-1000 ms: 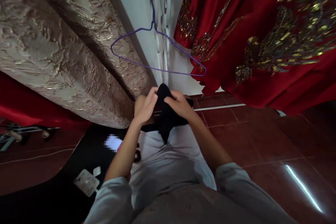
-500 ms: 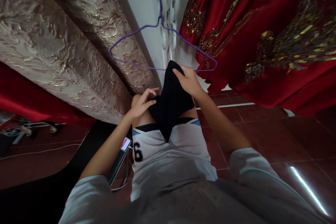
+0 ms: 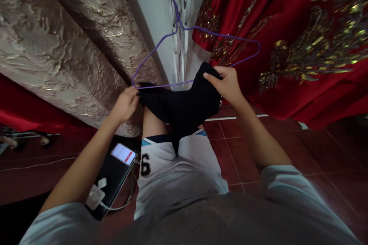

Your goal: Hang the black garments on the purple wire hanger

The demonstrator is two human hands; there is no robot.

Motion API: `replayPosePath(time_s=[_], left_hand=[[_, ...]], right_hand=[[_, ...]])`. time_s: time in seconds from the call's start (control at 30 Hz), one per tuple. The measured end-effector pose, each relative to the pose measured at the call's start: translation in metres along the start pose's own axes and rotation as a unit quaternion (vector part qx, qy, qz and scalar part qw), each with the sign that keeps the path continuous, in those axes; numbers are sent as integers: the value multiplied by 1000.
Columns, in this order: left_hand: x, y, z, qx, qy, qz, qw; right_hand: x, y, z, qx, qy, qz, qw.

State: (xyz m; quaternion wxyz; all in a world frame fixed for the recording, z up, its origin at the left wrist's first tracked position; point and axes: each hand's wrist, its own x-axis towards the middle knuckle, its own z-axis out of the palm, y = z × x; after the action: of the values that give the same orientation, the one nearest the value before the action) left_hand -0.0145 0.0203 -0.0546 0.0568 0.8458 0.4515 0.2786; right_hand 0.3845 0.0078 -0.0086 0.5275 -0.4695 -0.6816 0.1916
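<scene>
1. Black cloth point(image 3: 184, 107) stretches between both hands over the person's legs, spread wider than half a second ago.
2. The right hand point(image 3: 228, 84) pinches its upper right corner between thumb and fingers.
3. The left hand point(image 3: 125, 103) (blurred), splayed earlier, now curls around the cloth's left end beside the hanger's corner.
4. The purple hanger point(image 3: 178, 22) now tilts, right end raised, its lower bar passing behind the cloth's right part.

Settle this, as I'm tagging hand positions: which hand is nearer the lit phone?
Left: the left hand appears above the phone in the picture; the right hand is farther, up and right, gripping the black cloth.
</scene>
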Motion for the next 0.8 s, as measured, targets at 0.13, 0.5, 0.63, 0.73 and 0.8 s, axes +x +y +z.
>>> replayPosePath(time_s=[0.13,0.5,0.63,0.73,0.8], left_hand=[[18,-4,-44,0,103,14,995],[55,36,-79,-93,171,64,979],[95,58,-69,-136,125,82,979],[106,58,-62,-125,88,57,987],[106,58,-62,-123,80,39,988]], right_hand=[[-3,-5,23,20,-5,4,1000],[-7,-5,40,68,-37,31,996],[-23,-15,26,31,-34,-5,999],[-34,-23,-7,-54,69,-68,994],[-34,-27,-37,-110,150,-85,979]])
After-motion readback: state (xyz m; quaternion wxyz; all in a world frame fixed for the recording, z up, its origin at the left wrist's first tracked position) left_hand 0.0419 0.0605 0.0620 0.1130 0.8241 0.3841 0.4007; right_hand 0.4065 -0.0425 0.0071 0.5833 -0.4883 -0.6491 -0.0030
